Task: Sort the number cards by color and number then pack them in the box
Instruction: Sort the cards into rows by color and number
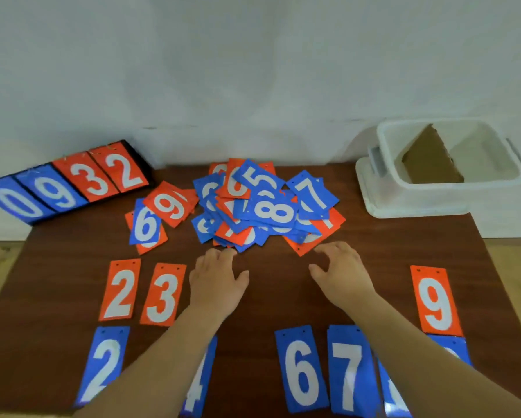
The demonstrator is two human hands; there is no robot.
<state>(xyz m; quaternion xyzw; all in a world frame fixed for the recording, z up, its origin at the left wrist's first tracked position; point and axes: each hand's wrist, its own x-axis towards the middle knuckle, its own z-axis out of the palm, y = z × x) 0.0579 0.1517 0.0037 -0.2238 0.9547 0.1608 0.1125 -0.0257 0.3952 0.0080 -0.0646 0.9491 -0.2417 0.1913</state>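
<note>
The jumbled pile of red and blue number cards [262, 206] lies at 12 o'clock on the dark brown wooden surface [271, 291], and the white plastic box [404, 200] sits at its 2 o'clock corner. Sorted cards [301, 369] line the near edge, with bare wood between. The left hand [217, 279] and right hand [340, 273] reach palm-down, fingers loosely spread and empty, at the pile's near rim.

Both hands, left hand [215, 280] and right hand [342, 271], at mixed card pile [265, 206]; white box [446, 173] far right.
</note>
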